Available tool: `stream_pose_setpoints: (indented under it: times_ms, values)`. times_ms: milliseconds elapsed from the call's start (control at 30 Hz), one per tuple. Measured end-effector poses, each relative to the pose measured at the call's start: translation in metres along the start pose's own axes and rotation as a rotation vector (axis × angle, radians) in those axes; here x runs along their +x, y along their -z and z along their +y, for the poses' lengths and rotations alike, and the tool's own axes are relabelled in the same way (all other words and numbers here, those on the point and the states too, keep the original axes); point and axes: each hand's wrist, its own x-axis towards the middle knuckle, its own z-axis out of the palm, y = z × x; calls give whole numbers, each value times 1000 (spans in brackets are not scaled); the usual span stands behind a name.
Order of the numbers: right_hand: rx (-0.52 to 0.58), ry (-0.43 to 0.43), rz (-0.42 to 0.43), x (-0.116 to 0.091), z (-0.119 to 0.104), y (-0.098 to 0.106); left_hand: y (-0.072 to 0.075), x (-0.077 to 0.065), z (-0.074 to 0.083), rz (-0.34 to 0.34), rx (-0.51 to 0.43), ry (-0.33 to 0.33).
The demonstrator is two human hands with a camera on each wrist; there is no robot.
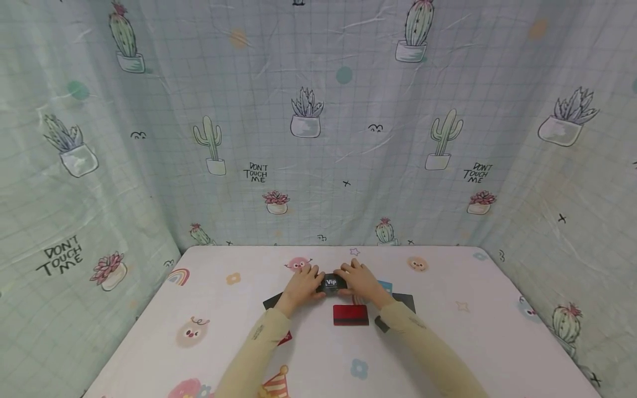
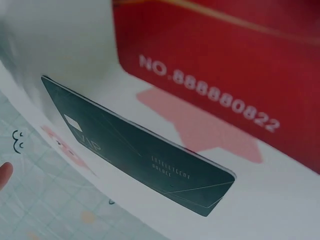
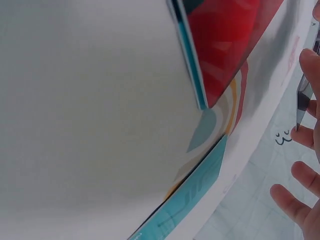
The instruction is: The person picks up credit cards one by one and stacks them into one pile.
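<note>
In the head view a dark card [image 1: 332, 283] lettered "Vip" is held between my two hands above the table's far half. My left hand [image 1: 301, 285] grips its left end, thumb on the near side and fingers on the far side. The right end is pinched by my right hand [image 1: 360, 282]. At the right wrist view's edge, thumb and fingers of the right hand [image 3: 311, 100] hold the card's corner, other fingers spread. Only one fingertip [image 2: 5, 175] shows in the left wrist view. A red card [image 1: 350, 315] with a dark stripe lies nearer, below the hands.
Beside my left arm lie a dark card [image 1: 271, 301] and a partly covered red card [image 1: 285, 338]. By the right arm are a blue card [image 1: 386, 286] and dark cards [image 1: 405, 300]. A printed white table [image 1: 438, 354] lies beneath, with patterned cloth [image 1: 348, 193] behind.
</note>
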Motion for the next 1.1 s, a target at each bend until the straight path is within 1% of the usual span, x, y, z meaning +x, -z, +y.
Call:
stream_pose_setpoints:
  times_ms: [100, 233, 367, 533, 633, 733, 800, 933, 1033, 1100]
  values:
    - [9, -6, 32, -3, 1, 0, 3, 0, 2, 17, -8, -3]
    - [5, -2, 104, -7, 1, -2, 7, -1, 4, 50, -24, -9]
    - [-5, 4, 153, -11, 1, -2, 11, -2, 5, 44, -33, -13]
    - [23, -3, 161, -14, -1, 3, 17, -2, 6, 24, -44, -14]
    - [1, -2, 170, -16, -2, 6, 20, -2, 7, 12, -35, -11]
    - [-25, 4, 190, -18, -3, 8, 23, -3, 8, 26, -27, -9]
    - [-37, 7, 204, -20, -4, 10, 24, -3, 10, 51, -25, -6]
    - [-31, 12, 217, -26, -7, 13, 27, -5, 15, 84, -9, 1]
    - [-8, 0, 205, -30, -8, 13, 27, -6, 19, 77, 11, 10]
    - [15, -8, 201, -34, -9, 13, 28, -7, 22, 69, 1, 18]
